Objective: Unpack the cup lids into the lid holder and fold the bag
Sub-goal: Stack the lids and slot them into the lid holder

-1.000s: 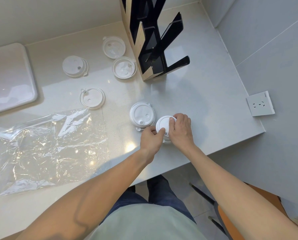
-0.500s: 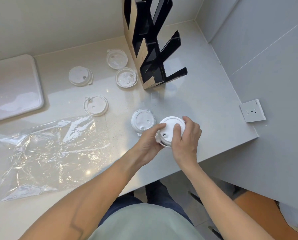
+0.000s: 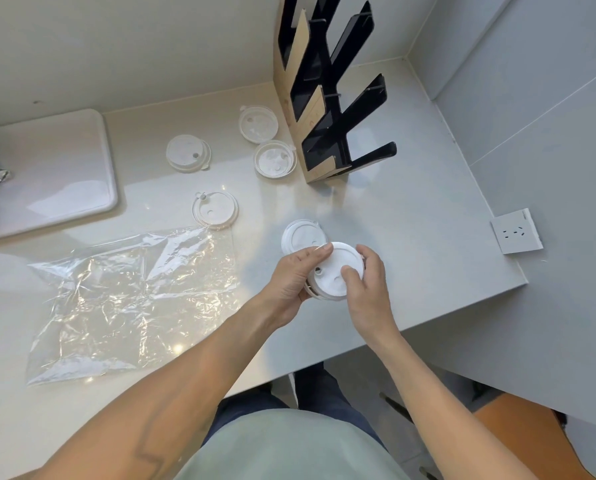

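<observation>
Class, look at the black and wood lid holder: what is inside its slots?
The lid holder's visible slots hold no lids. Its upper part is cut off by the frame, and its black dividers hide the far side.

I saw a pale desk (image 3: 411,237) carrying five loose lids (image 3: 215,210) mid-frame, the clear bag (image 3: 130,303) lower left, and the lid holder (image 3: 327,98) at top.

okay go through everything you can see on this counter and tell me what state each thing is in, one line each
Held lid stack: lifted, gripped by left hand and right hand.
Lid behind hands: flat on counter.
Four loose lids: scattered, flat.
Plastic bag: emptied, unfolded, crinkled.
Lid holder: upright, slots empty.
</observation>
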